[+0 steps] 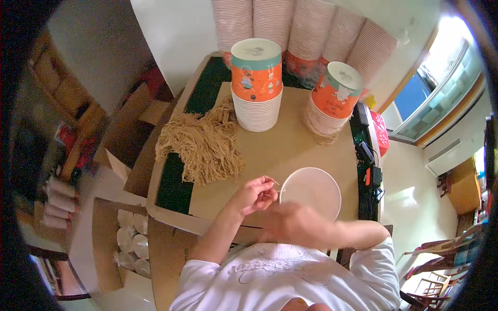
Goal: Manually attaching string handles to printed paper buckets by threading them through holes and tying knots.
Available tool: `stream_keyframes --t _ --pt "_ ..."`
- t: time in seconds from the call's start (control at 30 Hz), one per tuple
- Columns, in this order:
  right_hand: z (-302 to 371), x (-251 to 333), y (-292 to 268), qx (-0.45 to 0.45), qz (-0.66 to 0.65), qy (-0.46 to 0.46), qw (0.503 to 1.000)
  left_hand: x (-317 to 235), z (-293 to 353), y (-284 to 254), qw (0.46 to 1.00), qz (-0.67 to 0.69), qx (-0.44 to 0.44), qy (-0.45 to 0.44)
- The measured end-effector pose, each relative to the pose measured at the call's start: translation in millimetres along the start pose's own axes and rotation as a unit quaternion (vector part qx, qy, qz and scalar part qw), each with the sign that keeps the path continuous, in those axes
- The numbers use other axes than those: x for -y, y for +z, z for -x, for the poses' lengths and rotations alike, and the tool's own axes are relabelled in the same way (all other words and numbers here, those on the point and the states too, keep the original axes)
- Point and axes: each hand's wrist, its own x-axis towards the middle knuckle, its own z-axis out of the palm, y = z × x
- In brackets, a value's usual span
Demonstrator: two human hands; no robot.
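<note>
Two hands work a thin cord at the rim of a white paper bowl on a cardboard-covered table.

The table [311, 155] carries two stacks of orange paper bowls: the near stack [256, 85] at centre back, the second stack [334, 98] to its right, with taller pale stacks [306, 26] against the wall behind. A heap of tan cords [205, 142] lies left of centre. The white bowl [311, 189], bottom up, sits just right of the left hand [254, 196], whose fingers pinch narrowly on a thin cord loop [276, 184] touching the bowl's left rim. The right hand [293, 223] is blurred, just below the bowl; I cannot tell whether it grips anything. The left hand is nearer the cord.
</note>
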Motion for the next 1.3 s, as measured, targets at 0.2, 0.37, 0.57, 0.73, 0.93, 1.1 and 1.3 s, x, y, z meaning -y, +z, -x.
stream_keyframes --t 0.2,0.37,0.57,0.73,0.93,1.1,1.3 --pt "-37.8 -109.7 16.4 -0.123 -0.045 0.175 0.976 10.9 -19.6 10.0 0.978 -0.114 -0.139 0.108" --pt "-36.8 -120.6 15.0 -0.082 -0.182 0.205 0.958 23.2 -43.3 7.4 0.958 -0.134 -0.171 0.190" --pt "-29.1 -129.2 24.9 -0.159 -0.339 0.237 0.897 24.0 -40.9 5.7 0.970 -0.141 -0.143 0.134" --pt "-29.7 -146.4 43.6 -0.181 -0.359 0.209 0.891 23.8 -47.3 6.4 0.971 -0.167 -0.126 0.112" --pt "-37.8 -153.8 28.9 -0.293 -0.439 0.249 0.812 31.4 -53.9 8.4 0.933 -0.265 -0.155 0.190" --pt "-46.9 -138.7 -2.0 -0.055 -0.245 0.420 0.872 32.0 -52.2 10.1 0.915 -0.291 -0.167 0.223" --pt "-38.6 -145.9 8.1 -0.053 -0.241 0.208 0.946 32.1 -50.3 12.4 0.892 -0.341 -0.176 0.239"
